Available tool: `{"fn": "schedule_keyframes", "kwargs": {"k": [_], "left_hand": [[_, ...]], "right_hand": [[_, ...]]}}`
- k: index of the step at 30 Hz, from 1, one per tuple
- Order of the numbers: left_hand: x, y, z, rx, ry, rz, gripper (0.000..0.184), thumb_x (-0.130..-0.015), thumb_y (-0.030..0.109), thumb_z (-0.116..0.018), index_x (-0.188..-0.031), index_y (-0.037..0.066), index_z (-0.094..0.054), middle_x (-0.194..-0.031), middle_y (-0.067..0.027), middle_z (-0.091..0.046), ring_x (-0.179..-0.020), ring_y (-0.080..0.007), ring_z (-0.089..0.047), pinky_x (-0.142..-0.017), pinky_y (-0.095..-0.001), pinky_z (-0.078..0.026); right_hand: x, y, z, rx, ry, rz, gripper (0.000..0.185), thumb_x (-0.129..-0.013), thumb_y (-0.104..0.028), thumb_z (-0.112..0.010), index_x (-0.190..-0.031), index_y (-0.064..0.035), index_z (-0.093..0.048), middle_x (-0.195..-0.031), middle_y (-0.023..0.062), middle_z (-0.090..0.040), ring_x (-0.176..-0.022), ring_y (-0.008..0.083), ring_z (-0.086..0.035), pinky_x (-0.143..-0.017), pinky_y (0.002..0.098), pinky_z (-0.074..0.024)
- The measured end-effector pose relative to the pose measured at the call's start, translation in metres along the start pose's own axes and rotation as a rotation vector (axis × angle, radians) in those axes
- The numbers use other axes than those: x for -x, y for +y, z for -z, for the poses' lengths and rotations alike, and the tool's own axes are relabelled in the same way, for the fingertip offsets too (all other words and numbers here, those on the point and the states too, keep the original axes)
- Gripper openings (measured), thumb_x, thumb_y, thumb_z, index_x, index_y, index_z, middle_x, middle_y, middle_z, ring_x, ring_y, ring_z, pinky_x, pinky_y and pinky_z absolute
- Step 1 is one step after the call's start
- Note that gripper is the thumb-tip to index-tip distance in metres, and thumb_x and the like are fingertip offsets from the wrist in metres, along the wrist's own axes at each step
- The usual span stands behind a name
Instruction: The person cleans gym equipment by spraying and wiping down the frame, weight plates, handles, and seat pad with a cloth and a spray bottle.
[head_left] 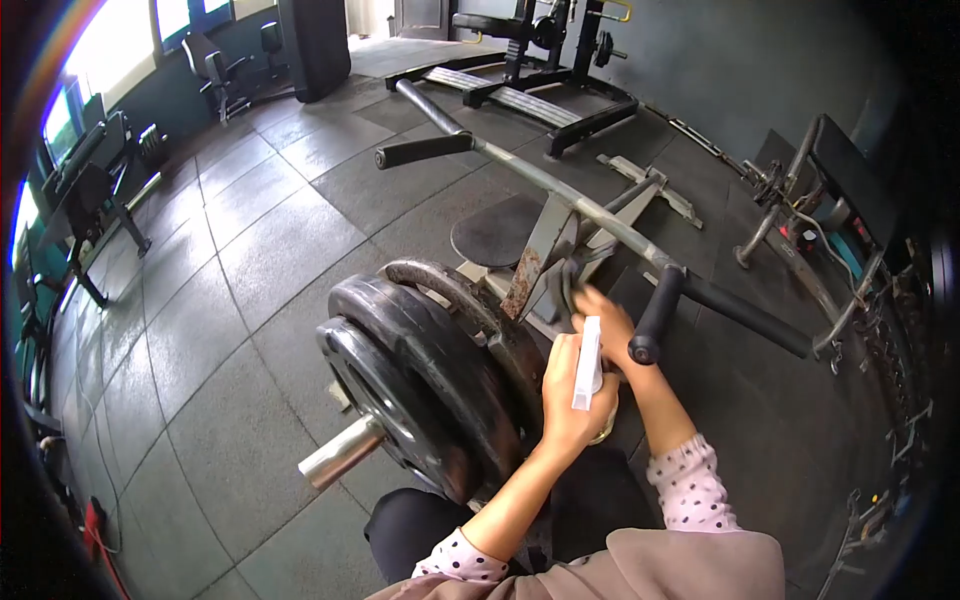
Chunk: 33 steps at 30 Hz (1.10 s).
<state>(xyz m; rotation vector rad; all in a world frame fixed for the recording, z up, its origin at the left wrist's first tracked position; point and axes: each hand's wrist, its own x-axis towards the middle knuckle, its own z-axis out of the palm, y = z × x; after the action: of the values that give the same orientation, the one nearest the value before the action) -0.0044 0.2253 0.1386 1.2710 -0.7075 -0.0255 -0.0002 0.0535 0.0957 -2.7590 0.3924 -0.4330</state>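
My left hand [568, 405] is closed around a spray bottle with a white trigger head [588, 365]; a little of its yellowish body shows below the fingers. Just beyond it, my right hand [606, 322] is slightly blurred and presses a grey cloth [570, 285] to the lower frame of a weight machine. Its fingertips are partly hidden. Above both hands runs the machine's long metal bar [600, 215], with a black-gripped handle [660, 315] close to my right wrist. Rust marks the upright bracket [530, 265].
Black weight plates [400, 370] sit on a shiny metal sleeve [342, 452] to the left of my hands. A round dark pad [495, 230] lies beyond. Other gym machines [540, 70] stand along the walls, and a frame [800, 220] is at right. Dark rubber tiles [250, 380] cover the floor.
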Motion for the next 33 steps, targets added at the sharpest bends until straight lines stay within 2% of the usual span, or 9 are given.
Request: {"fn": "schedule_keyframes", "kwargs": {"k": [2, 6, 10, 12, 13, 17, 20, 24, 33], "left_hand": [[0.003, 0.002, 0.007, 0.046, -0.009, 0.034, 0.031, -0.064, -0.003, -0.059, -0.095, -0.002, -0.054, -0.087, -0.0171, -0.051, -0.079, -0.0365, -0.053, -0.071, -0.0394, -0.045], [0.006, 0.009, 0.017, 0.027, 0.008, 0.05, 0.031, -0.064, 0.001, -0.06, -0.094, -0.002, -0.054, -0.085, -0.0152, -0.051, -0.078, -0.0329, -0.054, -0.07, -0.037, -0.045], [0.009, 0.013, 0.019, 0.194, 0.032, 0.206, 0.029, -0.066, -0.002, -0.061, -0.095, -0.002, -0.055, -0.084, -0.0116, -0.053, -0.074, -0.0252, -0.056, -0.07, -0.0325, -0.046], [0.011, 0.007, 0.022, 0.13, 0.015, 0.17, 0.03, -0.075, -0.005, -0.061, -0.103, 0.001, -0.054, -0.088, -0.0017, -0.056, -0.074, -0.008, -0.058, -0.069, -0.0231, -0.048], [0.011, 0.008, 0.024, 0.123, 0.025, 0.199, 0.032, -0.075, -0.005, -0.061, -0.106, 0.0, -0.054, -0.09, -0.0026, -0.056, -0.075, -0.0089, -0.059, -0.07, -0.0239, -0.049], [0.006, 0.023, 0.029, 0.129, 0.117, 0.339, 0.041, -0.076, -0.006, -0.06, -0.116, -0.001, -0.051, -0.101, -0.0062, -0.056, -0.08, -0.013, -0.065, -0.074, -0.0273, -0.052], [0.001, 0.034, 0.028, 0.13, 0.187, 0.347, 0.048, -0.074, -0.01, -0.057, -0.121, -0.002, -0.049, -0.108, -0.0088, -0.055, -0.083, -0.0167, -0.067, -0.076, -0.0299, -0.053], [0.005, 0.058, 0.021, 0.145, 0.245, 0.408, 0.053, -0.072, -0.012, -0.054, -0.123, -0.002, -0.049, -0.107, -0.0113, -0.057, -0.087, -0.0205, -0.067, -0.076, -0.0313, -0.053], [0.01, 0.124, 0.029, -0.105, 0.273, 0.495, 0.036, -0.068, -0.009, -0.052, -0.103, -0.002, -0.055, -0.091, -0.0081, -0.059, -0.078, -0.0183, -0.064, -0.073, -0.0302, -0.051]], "right_hand": [[0.065, 0.037, -0.027, -0.192, -0.038, -0.005, 0.042, -0.083, -0.018, -0.054, -0.123, -0.0067, -0.057, -0.126, 0.0223, -0.054, -0.114, 0.0393, -0.053, -0.097, 0.0425, -0.0432], [0.229, 0.067, -0.002, -0.657, 0.148, -0.594, 0.048, -0.08, -0.013, -0.058, -0.125, 0.004, -0.054, -0.121, 0.0123, -0.06, -0.111, 0.0218, -0.056, -0.096, 0.0314, -0.0419], [0.271, 0.033, 0.093, -1.058, 0.366, -0.635, 0.059, -0.078, -0.02, -0.052, -0.133, 0.0004, -0.048, -0.131, 0.0114, -0.053, -0.116, 0.0219, -0.054, -0.102, 0.0335, -0.0395], [0.249, -0.007, 0.125, -1.426, 0.495, -0.65, 0.062, -0.078, -0.021, -0.048, -0.136, -0.0009, -0.044, -0.134, 0.0138, -0.051, -0.121, 0.0249, -0.052, -0.106, 0.0375, -0.0385], [0.239, -0.002, 0.126, -1.694, 0.423, -0.445, 0.059, -0.086, -0.03, -0.051, -0.138, -0.0022, -0.042, -0.137, 0.0151, -0.049, -0.123, 0.028, -0.05, -0.107, 0.0418, -0.0382], [0.196, 0.01, 0.144, -1.876, 0.332, -0.216, 0.073, -0.093, -0.06, -0.042, -0.139, -0.0029, -0.041, -0.138, 0.0149, -0.047, -0.121, 0.029, -0.051, -0.105, 0.044, -0.0404], [0.176, -0.007, 0.157, -1.918, 0.301, -0.466, 0.067, -0.096, -0.057, -0.037, -0.134, -0.0018, -0.045, -0.132, 0.0175, -0.052, -0.117, 0.0297, -0.054, -0.103, 0.0442, -0.0433], [0.178, -0.089, 0.187, -1.015, 0.33, -0.543, 0.055, -0.093, -0.034, -0.057, -0.136, -0.0031, -0.043, -0.134, 0.0108, -0.05, -0.12, 0.028, -0.052, -0.104, 0.0422, -0.0422], [0.279, -0.099, 0.18, -1.872, -0.133, -1.109, 0.059, -0.088, -0.024, -0.062, -0.138, -0.0024, -0.04, -0.135, 0.012, -0.049, -0.123, 0.0292, -0.048, -0.106, 0.0437, -0.0395]]}}
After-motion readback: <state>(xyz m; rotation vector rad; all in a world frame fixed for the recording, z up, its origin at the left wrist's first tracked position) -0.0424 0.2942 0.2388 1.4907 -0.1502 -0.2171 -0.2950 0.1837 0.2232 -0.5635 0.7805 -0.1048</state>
